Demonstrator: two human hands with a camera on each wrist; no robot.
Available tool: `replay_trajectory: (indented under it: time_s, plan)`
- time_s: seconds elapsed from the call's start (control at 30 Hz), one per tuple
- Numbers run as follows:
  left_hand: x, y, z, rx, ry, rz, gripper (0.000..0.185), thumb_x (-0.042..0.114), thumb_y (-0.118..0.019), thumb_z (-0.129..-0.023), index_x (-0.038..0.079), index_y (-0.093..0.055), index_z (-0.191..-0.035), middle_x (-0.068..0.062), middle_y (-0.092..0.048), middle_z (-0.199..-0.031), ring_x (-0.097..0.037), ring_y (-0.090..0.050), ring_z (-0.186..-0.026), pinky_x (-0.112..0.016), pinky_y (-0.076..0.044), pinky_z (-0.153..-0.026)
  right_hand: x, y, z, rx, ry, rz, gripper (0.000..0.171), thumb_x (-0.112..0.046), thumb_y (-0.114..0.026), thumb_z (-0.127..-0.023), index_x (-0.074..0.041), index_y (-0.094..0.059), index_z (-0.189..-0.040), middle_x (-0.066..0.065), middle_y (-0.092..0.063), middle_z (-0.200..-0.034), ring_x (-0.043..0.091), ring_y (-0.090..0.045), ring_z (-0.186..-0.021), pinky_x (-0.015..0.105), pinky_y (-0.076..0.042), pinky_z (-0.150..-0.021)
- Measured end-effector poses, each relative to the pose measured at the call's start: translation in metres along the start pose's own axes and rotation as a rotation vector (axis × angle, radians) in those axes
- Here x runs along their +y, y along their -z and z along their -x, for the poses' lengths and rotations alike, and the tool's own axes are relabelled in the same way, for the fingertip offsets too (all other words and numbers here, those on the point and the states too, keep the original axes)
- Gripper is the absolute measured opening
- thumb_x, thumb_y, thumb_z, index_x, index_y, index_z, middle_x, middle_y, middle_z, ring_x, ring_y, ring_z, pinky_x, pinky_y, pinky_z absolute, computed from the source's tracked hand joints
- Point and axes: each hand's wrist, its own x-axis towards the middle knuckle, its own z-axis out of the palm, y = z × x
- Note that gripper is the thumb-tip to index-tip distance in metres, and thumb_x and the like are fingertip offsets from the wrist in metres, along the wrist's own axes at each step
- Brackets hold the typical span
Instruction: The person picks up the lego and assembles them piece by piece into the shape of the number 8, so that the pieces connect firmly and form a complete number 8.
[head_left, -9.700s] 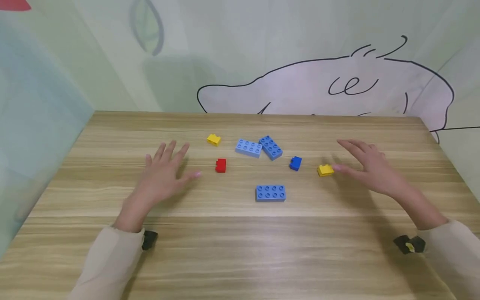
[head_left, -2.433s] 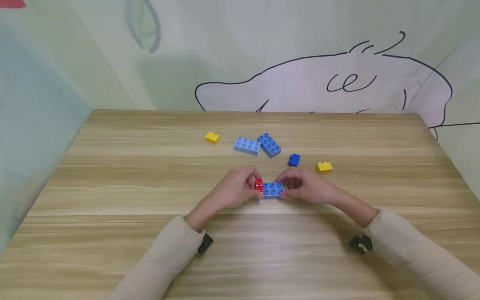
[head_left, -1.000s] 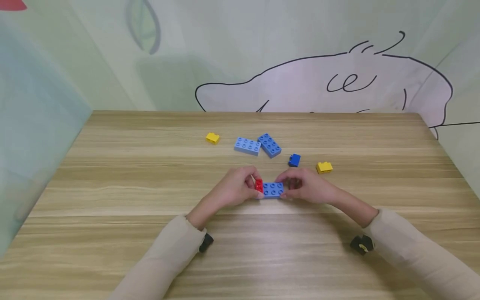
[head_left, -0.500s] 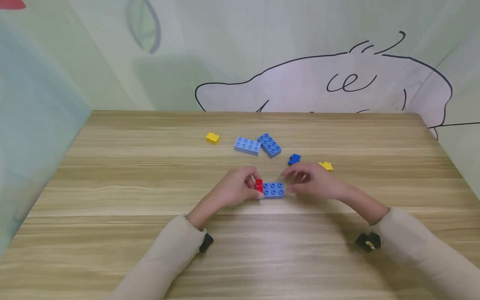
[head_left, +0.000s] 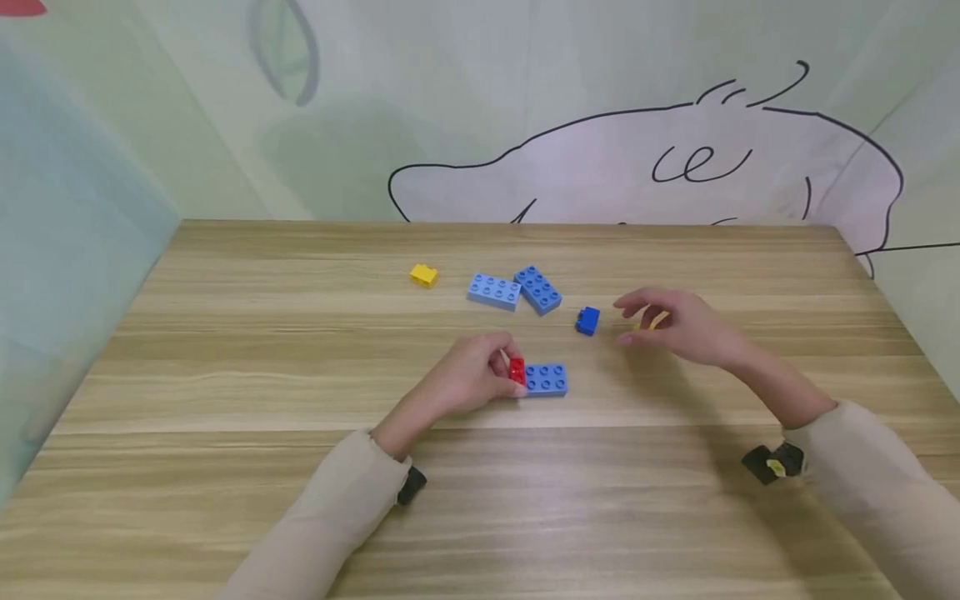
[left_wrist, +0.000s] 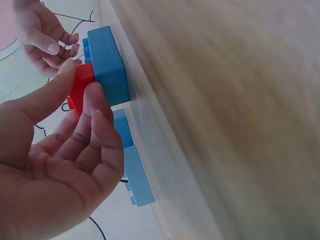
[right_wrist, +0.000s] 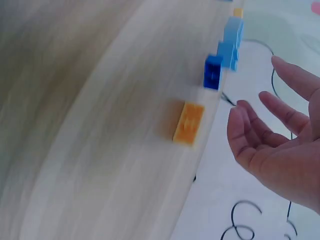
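Pale green walls [head_left: 187, 100] behind and to the left. A big pink cartoon drawing [head_left: 675, 167] outlined in black. Wood-grain table [head_left: 225, 333] below, evenly lit.

Soft, even, bright light; no glare.
The head view is sharp, with faint shadows beneath the hands on the table [head_left: 225, 333]; both wrist views are motion-blurred and washed out.

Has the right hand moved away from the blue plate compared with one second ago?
Yes. The right hand left the blue plate and moved rightward and farther back, now open over the yellow brick, right of the small blue brick.
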Motion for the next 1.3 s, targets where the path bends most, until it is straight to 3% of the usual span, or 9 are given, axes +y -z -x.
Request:
replay_trajectory:
  time_s: [0.23,0.57,0.83,1.03,1.17,1.3]
  plan:
    - [0.0,0.001,0.0,-0.004,0.002,-0.009,0.033,0.012,-0.075,-0.075,0.006,-0.059,-0.103,-0.002,-0.057,-0.075,-0.016,-0.052,-0.068,-0.023,-0.044,-0.059,0.01,0.013,0.004,0.014,-0.096,0.05,0.044,-0.019,-0.069,-0.082,0.001,-0.054,-0.118,0.018,-0.059,-0.104,0.024,-0.054,-0.087,0.035,-0.046,-0.073]
    - [0.0,0.0,-0.001,-0.008,0.006,-0.011,0.033,0.012,-0.075,-0.075,0.006,-0.059,-0.103,-0.002,-0.057,-0.076,-0.016,-0.053,-0.068,-0.023,-0.044,-0.059,0.024,0.008,0.004,-0.022,-0.21,0.052,0.052,-0.026,-0.072,-0.08,0.001,-0.052,-0.119,0.019,-0.054,-0.104,0.03,-0.051,-0.093,0.04,-0.041,-0.077]
    - [0.001,0.001,0.0,-0.012,0.012,-0.008,0.033,0.012,-0.075,-0.075,0.006,-0.059,-0.103,-0.002,-0.057,-0.075,-0.016,-0.053,-0.068,-0.024,-0.044,-0.059,0.034,0.001,0.003,-0.018,-0.226,0.072,0.045,-0.024,-0.071,-0.08,-0.001,-0.054,-0.114,0.008,-0.052,-0.082,0.023,-0.047,-0.075,0.034,-0.039,-0.065]
    - [0.0,0.001,-0.001,-0.013,0.014,-0.003,0.033,0.012,-0.075,-0.075,0.007,-0.059,-0.104,-0.002,-0.057,-0.075,-0.016,-0.052,-0.067,-0.023,-0.043,-0.059,0.035,-0.004,0.002,-0.001,-0.215,0.068,0.035,-0.024,-0.071,-0.081,-0.004,-0.057,-0.106,0.005,-0.047,-0.074,0.02,-0.042,-0.067,0.03,-0.033,-0.058]
    - [-0.001,0.001,-0.001,-0.015,0.016,0.005,0.033,0.013,-0.075,-0.075,0.006,-0.059,-0.103,-0.002,-0.057,-0.075,-0.016,-0.052,-0.067,-0.023,-0.043,-0.058,0.034,-0.005,0.001,-0.004,-0.198,0.076,0.035,-0.021,-0.071,-0.081,-0.003,-0.057,-0.108,0.007,-0.048,-0.078,0.021,-0.043,-0.072,0.031,-0.034,-0.061]
    - [-0.001,0.0,-0.002,-0.016,0.021,0.006,0.033,0.013,-0.075,-0.075,0.007,-0.058,-0.103,-0.002,-0.057,-0.075,-0.016,-0.052,-0.067,-0.023,-0.043,-0.059,0.031,-0.004,-0.001,-0.015,-0.199,0.081,0.042,-0.017,-0.072,-0.08,0.0,-0.054,-0.114,0.016,-0.055,-0.094,0.025,-0.048,-0.081,0.033,-0.04,-0.067]
